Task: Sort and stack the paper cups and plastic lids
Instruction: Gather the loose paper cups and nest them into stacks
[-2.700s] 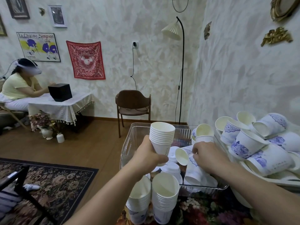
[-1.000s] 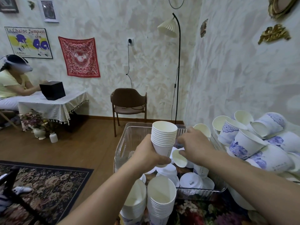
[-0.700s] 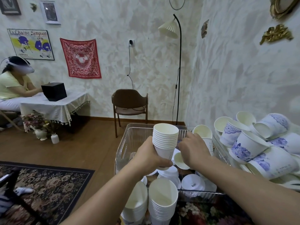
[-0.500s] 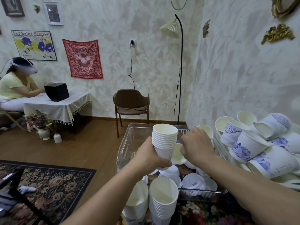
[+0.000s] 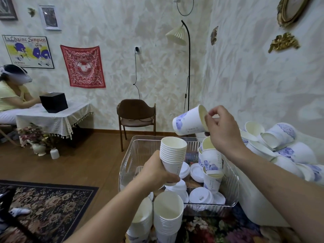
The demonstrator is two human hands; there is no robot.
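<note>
Head view: our left hand (image 5: 157,172) grips a nested stack of plain paper cups (image 5: 172,156) upright over the near-left part of the clear plastic bin (image 5: 231,190). Our right hand (image 5: 222,127) pinches the rim of a blue-flowered paper cup (image 5: 188,122), tilted on its side, mouth toward the hand, above the bin's far edge. White plastic lids (image 5: 199,196) and more flowered cups (image 5: 211,158) lie inside the bin; loose flowered cups (image 5: 280,137) are heaped beyond its right edge. Two more nested stacks (image 5: 167,216) stand by the bin's near edge. We judge this cup belongs with its own kind, so turn it upright, line base over an open mouth, drop it in straight. Keep the pinch light so the rim doesn't crush.
</note>
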